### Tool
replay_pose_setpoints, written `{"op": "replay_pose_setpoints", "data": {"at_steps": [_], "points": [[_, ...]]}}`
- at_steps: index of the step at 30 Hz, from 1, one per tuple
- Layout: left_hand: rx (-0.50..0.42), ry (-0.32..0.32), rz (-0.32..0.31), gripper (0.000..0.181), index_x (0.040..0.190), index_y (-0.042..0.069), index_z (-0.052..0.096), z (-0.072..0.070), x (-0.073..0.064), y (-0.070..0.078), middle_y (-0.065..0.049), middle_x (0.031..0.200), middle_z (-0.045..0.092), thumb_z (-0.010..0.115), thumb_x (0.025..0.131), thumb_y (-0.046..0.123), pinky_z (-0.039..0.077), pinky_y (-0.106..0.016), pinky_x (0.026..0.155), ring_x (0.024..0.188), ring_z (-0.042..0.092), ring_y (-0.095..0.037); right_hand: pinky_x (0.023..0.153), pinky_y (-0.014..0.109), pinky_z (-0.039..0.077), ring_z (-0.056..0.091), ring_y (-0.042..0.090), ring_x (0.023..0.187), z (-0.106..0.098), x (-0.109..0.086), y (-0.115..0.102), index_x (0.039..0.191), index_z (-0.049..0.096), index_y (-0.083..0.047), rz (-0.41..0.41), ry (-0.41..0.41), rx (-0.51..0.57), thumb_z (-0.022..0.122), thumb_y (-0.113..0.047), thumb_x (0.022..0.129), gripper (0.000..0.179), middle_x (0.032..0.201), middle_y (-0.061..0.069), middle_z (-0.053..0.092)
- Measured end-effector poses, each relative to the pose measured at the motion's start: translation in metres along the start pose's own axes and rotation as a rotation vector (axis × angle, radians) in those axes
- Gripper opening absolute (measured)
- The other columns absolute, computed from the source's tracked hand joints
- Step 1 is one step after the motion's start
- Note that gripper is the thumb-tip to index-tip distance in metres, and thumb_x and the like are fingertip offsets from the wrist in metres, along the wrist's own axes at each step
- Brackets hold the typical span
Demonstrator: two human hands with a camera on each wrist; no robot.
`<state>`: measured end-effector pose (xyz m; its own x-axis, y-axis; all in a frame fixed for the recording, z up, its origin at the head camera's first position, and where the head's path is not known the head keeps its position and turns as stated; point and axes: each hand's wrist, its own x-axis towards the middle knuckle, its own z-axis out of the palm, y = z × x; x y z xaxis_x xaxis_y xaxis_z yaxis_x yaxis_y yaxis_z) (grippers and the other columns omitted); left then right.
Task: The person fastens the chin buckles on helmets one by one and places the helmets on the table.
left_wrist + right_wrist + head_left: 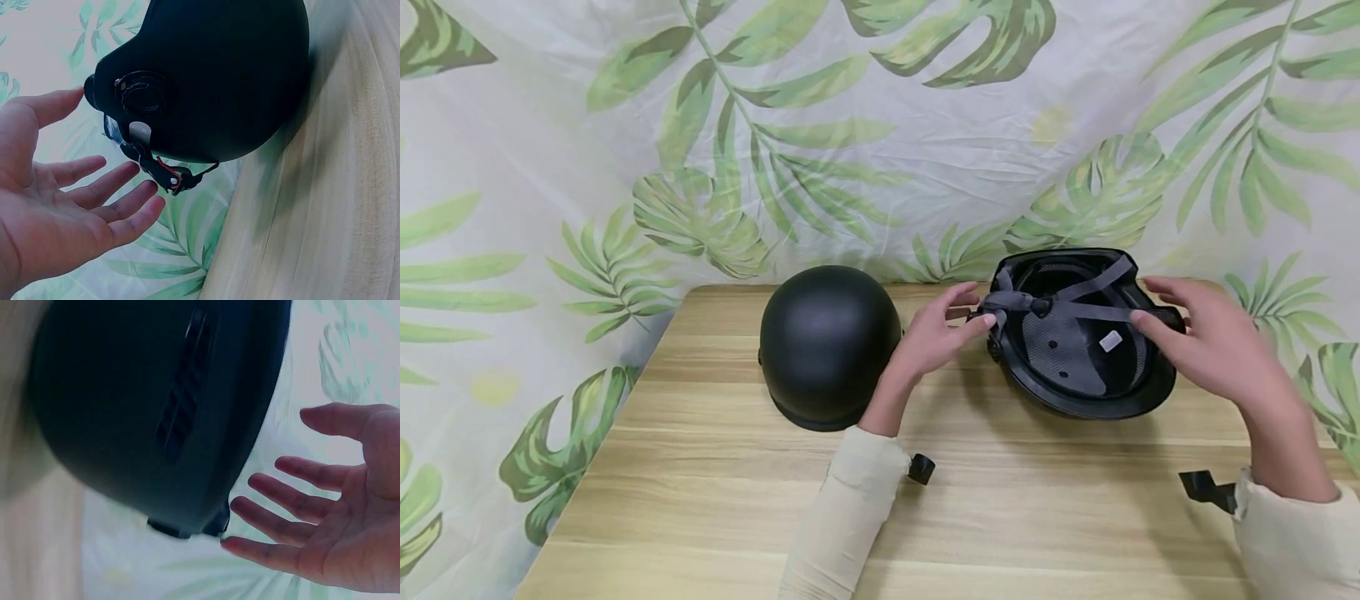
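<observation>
An upturned black helmet [1078, 354] tilts with its hollow facing up, grey chin straps [1093, 312] crossing the opening. At its left end is my left hand [936, 333], fingers loosely spread; the left wrist view shows the thumb tip at a small rim tab and the fingertips by the strap buckle [172, 181]. My right hand [1213, 342] is beside the opposite end. In the right wrist view its fingers are extended, the little fingertip at or very near the helmet's edge, the thumb apart from the shell. A round dial [144, 94] sits on the shell.
A second black helmet [829, 346] stands dome-up on the wood-grain table [715, 500], just left of my left hand. A leaf-printed cloth [955, 167] hangs behind the table. Black mounts [921, 469] stick out from both wrists.
</observation>
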<state>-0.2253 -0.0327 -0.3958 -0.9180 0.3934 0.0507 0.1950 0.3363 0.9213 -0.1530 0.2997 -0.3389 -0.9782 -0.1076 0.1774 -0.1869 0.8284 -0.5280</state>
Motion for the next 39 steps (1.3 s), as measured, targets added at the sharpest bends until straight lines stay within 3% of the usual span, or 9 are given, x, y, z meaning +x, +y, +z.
{"op": "replay_pose_setpoints", "data": {"at_steps": [3, 10, 16, 20, 30, 39], "points": [[-0.027, 0.031, -0.024, 0.063, 0.159, 0.02, 0.049, -0.002, -0.001, -0.002, -0.009, 0.154, 0.06, 0.071, 0.102, 0.036, 0.053, -0.047, 0.114, 0.145, 0.057, -0.031, 0.1, 0.07, 0.043, 0.052, 0.057, 0.133, 0.0, 0.012, -0.019, 0.156, 0.048, 0.002, -0.04, -0.034, -0.058, 0.061, -0.037, 0.108, 0.064, 0.153, 0.034, 0.053], [-0.033, 0.039, -0.05, 0.062, 0.16, 0.02, 0.048, -0.006, -0.001, -0.004, -0.009, 0.157, 0.058, 0.069, 0.103, 0.035, 0.053, -0.048, 0.114, 0.147, 0.056, -0.031, 0.114, 0.07, 0.038, 0.042, 0.052, 0.148, 0.008, 0.036, -0.056, 0.158, 0.046, 0.0, -0.104, -0.187, -0.097, 0.064, -0.038, 0.107, 0.066, 0.16, 0.029, 0.047], [-0.018, 0.013, -0.04, 0.062, 0.161, 0.019, 0.046, -0.009, -0.001, -0.007, -0.012, 0.158, 0.056, 0.067, 0.105, 0.033, 0.052, -0.05, 0.114, 0.147, 0.055, -0.035, 0.11, 0.065, 0.047, 0.056, 0.044, 0.139, 0.027, 0.057, -0.07, 0.152, 0.056, -0.002, -0.251, -0.254, -0.095, 0.066, -0.035, 0.106, 0.057, 0.15, 0.024, 0.06], [-0.029, 0.014, -0.055, 0.06, 0.162, 0.019, 0.046, -0.009, -0.001, -0.008, -0.012, 0.158, 0.056, 0.065, 0.106, 0.032, 0.051, -0.051, 0.115, 0.147, 0.055, -0.036, 0.105, 0.061, 0.052, 0.064, 0.04, 0.131, 0.042, 0.066, -0.07, 0.146, 0.062, -0.002, -0.276, -0.315, -0.062, 0.069, -0.036, 0.105, 0.053, 0.141, 0.022, 0.068], [-0.055, 0.032, -0.09, 0.061, 0.16, 0.02, 0.048, -0.009, -0.001, -0.007, -0.013, 0.158, 0.056, 0.068, 0.105, 0.035, 0.053, -0.049, 0.113, 0.145, 0.057, -0.031, 0.087, 0.051, 0.059, 0.076, 0.027, 0.102, 0.055, 0.068, -0.063, 0.129, 0.074, -0.008, -0.315, -0.296, -0.034, 0.074, -0.025, 0.102, 0.032, 0.111, 0.009, 0.081], [-0.059, 0.028, -0.092, 0.061, 0.16, 0.02, 0.048, -0.01, -0.001, -0.01, -0.01, 0.155, 0.059, 0.068, 0.105, 0.036, 0.053, -0.049, 0.113, 0.145, 0.058, -0.03, 0.088, 0.051, 0.058, 0.075, 0.026, 0.1, 0.051, 0.065, -0.06, 0.125, 0.077, -0.011, -0.291, -0.238, -0.004, 0.073, -0.028, 0.102, 0.028, 0.107, 0.005, 0.081]]}}
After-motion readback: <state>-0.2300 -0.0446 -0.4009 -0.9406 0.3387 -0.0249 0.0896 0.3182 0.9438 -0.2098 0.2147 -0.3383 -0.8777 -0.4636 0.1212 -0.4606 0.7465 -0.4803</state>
